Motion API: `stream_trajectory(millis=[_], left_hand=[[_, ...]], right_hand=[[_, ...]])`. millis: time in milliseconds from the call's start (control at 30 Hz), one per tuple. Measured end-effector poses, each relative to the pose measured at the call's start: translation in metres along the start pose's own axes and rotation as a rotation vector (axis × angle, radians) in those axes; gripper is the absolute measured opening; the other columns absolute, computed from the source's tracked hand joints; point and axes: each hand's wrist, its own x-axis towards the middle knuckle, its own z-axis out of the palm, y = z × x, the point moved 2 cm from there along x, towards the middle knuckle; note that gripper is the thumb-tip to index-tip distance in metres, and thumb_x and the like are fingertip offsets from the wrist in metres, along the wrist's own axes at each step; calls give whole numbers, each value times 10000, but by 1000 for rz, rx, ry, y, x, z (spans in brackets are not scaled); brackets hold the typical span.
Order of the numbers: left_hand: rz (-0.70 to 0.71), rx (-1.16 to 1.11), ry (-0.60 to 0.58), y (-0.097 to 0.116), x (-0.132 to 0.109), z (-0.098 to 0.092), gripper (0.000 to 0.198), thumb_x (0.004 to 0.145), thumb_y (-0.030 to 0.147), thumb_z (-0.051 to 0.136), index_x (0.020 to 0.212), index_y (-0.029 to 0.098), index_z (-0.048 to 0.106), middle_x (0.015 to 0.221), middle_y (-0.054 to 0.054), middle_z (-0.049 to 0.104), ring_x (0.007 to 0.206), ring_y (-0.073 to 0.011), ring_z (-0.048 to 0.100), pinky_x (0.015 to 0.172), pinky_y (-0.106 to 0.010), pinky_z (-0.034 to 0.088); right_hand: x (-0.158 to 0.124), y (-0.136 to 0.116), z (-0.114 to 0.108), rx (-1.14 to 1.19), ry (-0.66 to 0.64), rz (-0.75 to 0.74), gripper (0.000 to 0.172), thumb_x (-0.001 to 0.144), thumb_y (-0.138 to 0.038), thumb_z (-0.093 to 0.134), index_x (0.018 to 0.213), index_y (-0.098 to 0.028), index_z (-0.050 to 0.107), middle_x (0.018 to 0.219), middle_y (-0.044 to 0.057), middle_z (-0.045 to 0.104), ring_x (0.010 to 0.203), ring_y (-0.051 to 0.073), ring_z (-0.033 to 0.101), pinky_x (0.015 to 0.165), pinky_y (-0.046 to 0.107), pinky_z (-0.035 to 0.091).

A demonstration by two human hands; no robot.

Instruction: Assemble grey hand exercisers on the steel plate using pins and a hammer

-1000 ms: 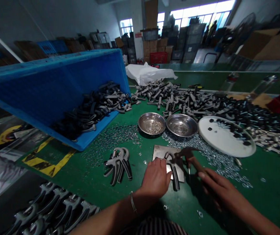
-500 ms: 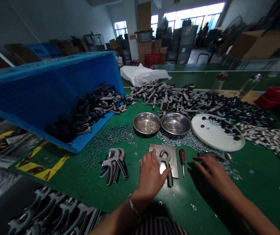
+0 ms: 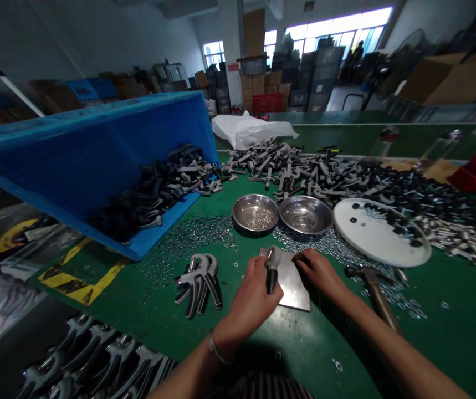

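My left hand (image 3: 254, 296) grips a black and grey hand grip exerciser (image 3: 271, 269), holding it upright above a steel plate (image 3: 293, 291). My right hand (image 3: 318, 271) is curled at the plate's far edge, close to the exerciser's top, and I cannot tell if it holds anything. To its right, a claw hammer (image 3: 377, 296) with a wooden handle lies on the green mat (image 3: 329, 332). Several finished exercisers (image 3: 198, 285) lie in a heap left of my left hand. Loose metal rings (image 3: 188, 244) are spread beyond them.
Two steel bowls (image 3: 255, 213) of small parts sit beyond the plate, and a round white lid (image 3: 379, 233) holds dark pieces. A tipped blue crate (image 3: 96, 155) spills black grip parts at the left. Grey handles (image 3: 296, 172) are heaped behind, and more exercisers (image 3: 96, 360) lie at lower left.
My right hand has let go of the hammer, which now lies right of the plate. My left hand has raised the exerciser upright. The red-handled screwdriver seen earlier is out of sight.
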Motion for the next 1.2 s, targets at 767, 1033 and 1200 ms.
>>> stream_trajectory(millis=[767,1033,1200], left_hand=[[-387,-1575,-273,-54,-31,-21,335,854,209,451,1181,139,467,1134,-154,672,1134,-336,654,1006,-601,468],[-381,-1524,-259,-45,-42,-23,297,927,337,581,1125,147,469,1121,-177,682,1114,-352,662,923,-556,540],[-393,-1515,-264,-37,-46,-16,475,901,392,643,1246,108,480,1102,-207,692,1089,-362,671,901,-544,552]], right_hand=[[78,-27,20,-507,-204,118,261,947,-335,625,1126,-145,642,1140,80,663,991,209,656,866,420,547],[76,-35,-4,-331,-84,87,126,945,-163,516,952,-107,629,999,166,689,958,273,668,845,412,509],[27,-64,-21,46,-9,64,191,994,-336,441,1067,-190,539,957,73,697,808,189,693,737,305,544]])
